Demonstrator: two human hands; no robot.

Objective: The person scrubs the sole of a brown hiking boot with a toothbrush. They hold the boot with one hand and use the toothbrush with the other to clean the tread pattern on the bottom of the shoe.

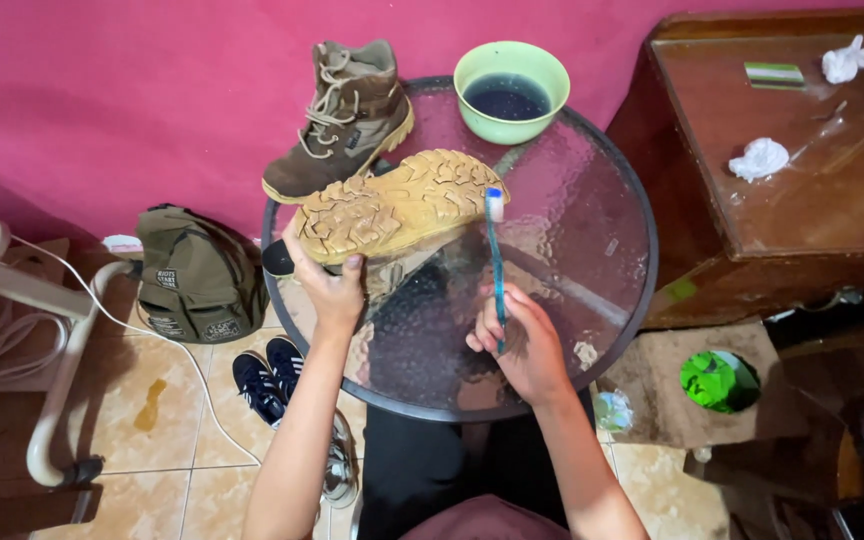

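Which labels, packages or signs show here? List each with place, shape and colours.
Patches: on the olive backpack on the floor left of the glass table; small dark rectangles with pale print.
Card: on the wooden cabinet at upper right; flat rectangle, green and white stripes.
No screens or signs.

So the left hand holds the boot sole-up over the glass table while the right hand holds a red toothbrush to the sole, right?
Not quite: the toothbrush is blue, not red, as the head view shows. The rest stands: the left hand holds the boot sole-up over the glass table, and the right hand holds the brush to the sole.
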